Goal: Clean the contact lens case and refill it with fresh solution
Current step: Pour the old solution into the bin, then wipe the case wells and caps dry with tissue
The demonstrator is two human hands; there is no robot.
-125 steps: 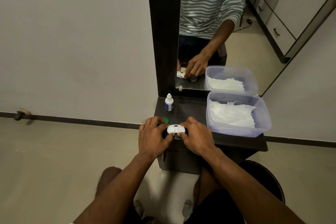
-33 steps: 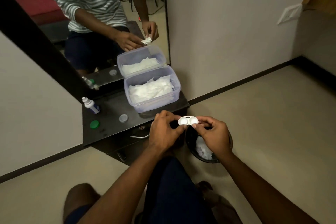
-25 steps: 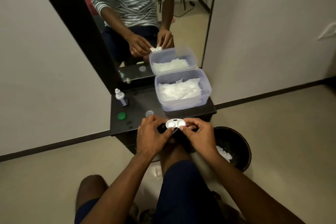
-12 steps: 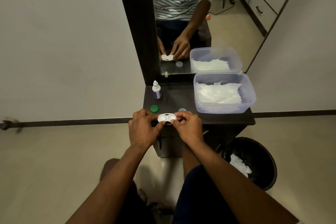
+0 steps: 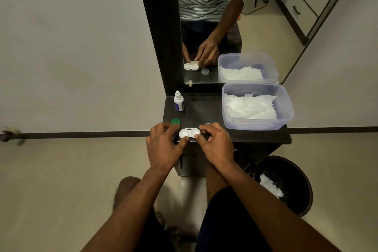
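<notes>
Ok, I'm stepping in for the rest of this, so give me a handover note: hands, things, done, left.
Left hand and right hand hold the open lens case at the shelf's front edge.
Green cap lies off beside the left hand; the clear cap behind the right.
Solution bottle stands capped at the back.
Tissue tub on the right, bin below.
Done: caps off.
Left: refill, recap.

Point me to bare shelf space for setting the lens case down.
Free: the dark shelf between the solution bottle and the tissue tub, behind the hands. Crowded: the front edge, where left hand and right hand hold the lens case by the green cap.
</notes>
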